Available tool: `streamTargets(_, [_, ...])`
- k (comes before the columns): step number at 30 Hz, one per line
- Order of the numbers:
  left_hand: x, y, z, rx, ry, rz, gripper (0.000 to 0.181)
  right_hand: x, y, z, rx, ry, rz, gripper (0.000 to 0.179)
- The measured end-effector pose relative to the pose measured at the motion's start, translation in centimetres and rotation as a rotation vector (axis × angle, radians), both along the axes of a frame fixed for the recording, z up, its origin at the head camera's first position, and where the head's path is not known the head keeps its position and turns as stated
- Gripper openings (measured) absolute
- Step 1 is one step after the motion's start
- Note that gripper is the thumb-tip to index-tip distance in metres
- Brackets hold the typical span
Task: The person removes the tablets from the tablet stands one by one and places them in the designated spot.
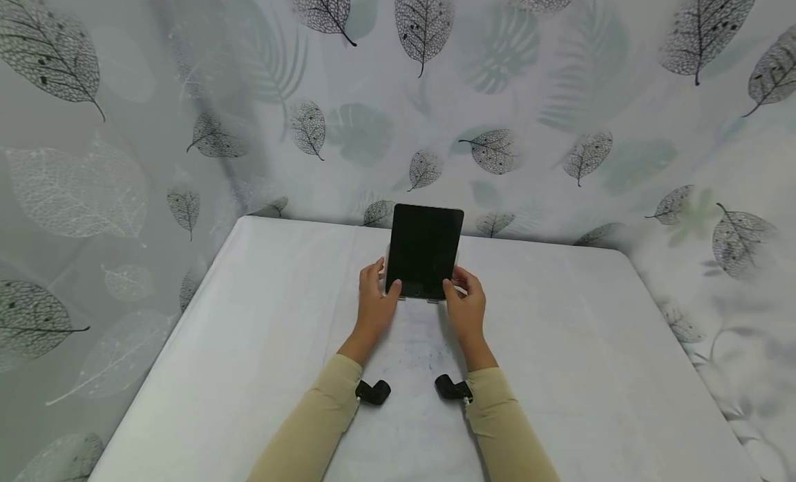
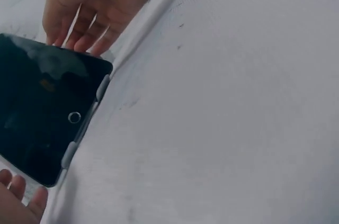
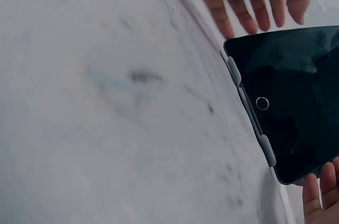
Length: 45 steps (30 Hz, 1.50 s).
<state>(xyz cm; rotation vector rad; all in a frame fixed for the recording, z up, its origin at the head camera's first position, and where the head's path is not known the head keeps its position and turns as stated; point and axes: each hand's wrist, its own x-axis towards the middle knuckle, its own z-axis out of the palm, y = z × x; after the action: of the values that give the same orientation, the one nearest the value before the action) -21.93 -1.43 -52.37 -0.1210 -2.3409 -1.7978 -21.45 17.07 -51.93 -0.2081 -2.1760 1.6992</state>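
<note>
A black tablet (image 1: pixel 425 251) leans back, screen towards me, with its home button low on the front. Two grey tabs (image 3: pixel 267 150) of a stand hold its lower edge; the rest of the stand is hidden behind it. My left hand (image 1: pixel 376 309) is at the tablet's lower left side, thumb by the bottom corner, fingers spread along the edge. At the lower right side is my right hand (image 1: pixel 468 311), its fingers (image 2: pixel 87 30) extended to the edge and its thumb by the corner. Neither hand curls round the tablet.
The stand is on a white-covered table (image 1: pixel 261 316), near its far edge. Behind it hangs a leaf-patterned curtain (image 1: pixel 373 88). A black wrist camera (image 1: pixel 374 392) sits at the left sleeve, another wrist camera (image 1: pixel 452 388) at the right one.
</note>
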Motion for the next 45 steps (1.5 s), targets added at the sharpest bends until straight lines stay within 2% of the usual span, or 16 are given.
streamTargets(3, [-0.1,0.0,-0.6,0.036,-0.018,0.044,0.057,-0.2,-0.2,-0.6,-0.022,-0.018,-0.013,0.036])
streamTargets(7, [-0.5,0.1,-1.1,0.085,-0.018,0.055,0.052,-0.3,-0.2,-1.2,-0.041,-0.005,-0.046,0.031])
streamTargets(10, [-0.7,0.3,-1.3,0.107,0.012,0.085,0.048,-0.3,-0.1,-1.5,-0.038,0.008,-0.082,0.027])
streamTargets(17, [-0.5,1.2,-2.0,0.036,0.136,0.286,0.032,0.0,0.3,-1.9,0.054,-0.029,-0.139,0.026])
streamTargets(21, [-0.2,1.4,-2.2,0.014,0.160,0.344,0.027,0.1,0.4,-1.9,0.075,-0.043,-0.152,0.026])
streamTargets(31, [-0.1,1.1,-2.1,0.042,0.128,0.312,0.028,0.0,0.2,-1.9,0.058,-0.030,-0.084,0.030])
streamTargets(36, [-0.2,0.6,-1.9,0.096,0.119,0.275,0.031,-0.1,-0.1,-1.8,0.052,-0.020,-0.074,0.032])
streamTargets(45, [-0.5,0.4,-1.9,0.107,0.087,0.231,0.031,-0.4,0.0,-2.0,0.086,-0.062,-0.086,0.029])
